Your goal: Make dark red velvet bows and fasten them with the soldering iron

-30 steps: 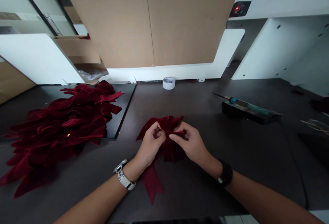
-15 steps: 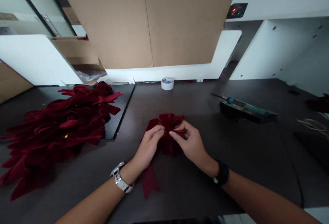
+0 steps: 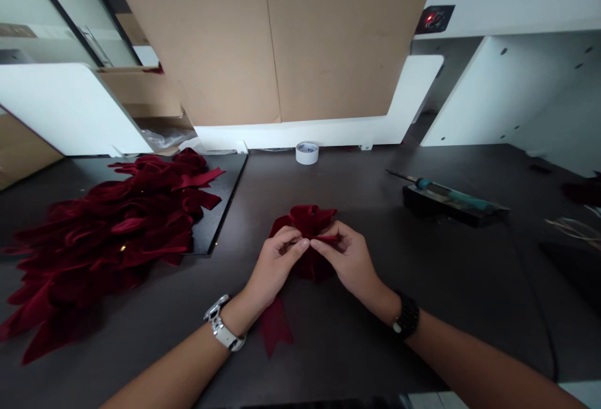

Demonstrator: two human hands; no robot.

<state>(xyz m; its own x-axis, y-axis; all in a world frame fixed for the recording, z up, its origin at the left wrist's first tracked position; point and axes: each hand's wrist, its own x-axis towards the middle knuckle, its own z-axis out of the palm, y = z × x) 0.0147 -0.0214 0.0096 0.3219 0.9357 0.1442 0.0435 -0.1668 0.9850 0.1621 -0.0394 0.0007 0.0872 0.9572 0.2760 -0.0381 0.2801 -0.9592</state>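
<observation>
A dark red velvet ribbon bow (image 3: 313, 266) lies on the dark table in front of me, one notched tail pointing down towards me. My left hand (image 3: 278, 260) pinches the bow near its middle, thumb and fingers pressed together. From the other side, my right hand (image 3: 345, 251) grips a fold of the same bow. Both thumb tips meet at the bow's centre, and whatever lies under them is hidden. A silver watch is on my left wrist, a black band on my right.
A heap of red velvet bows (image 3: 122, 233) covers a black board (image 3: 220, 202) at left. White tape roll (image 3: 307, 153) stands at the back. A soldering iron (image 3: 441, 193) rests on a black holder (image 3: 422, 204) at right, its cord trailing forward. Cardboard (image 3: 328, 39) stands behind.
My left thumb has moved right, to the bow's centre, and now meets my right thumb. Both hands keep hold of the bow.
</observation>
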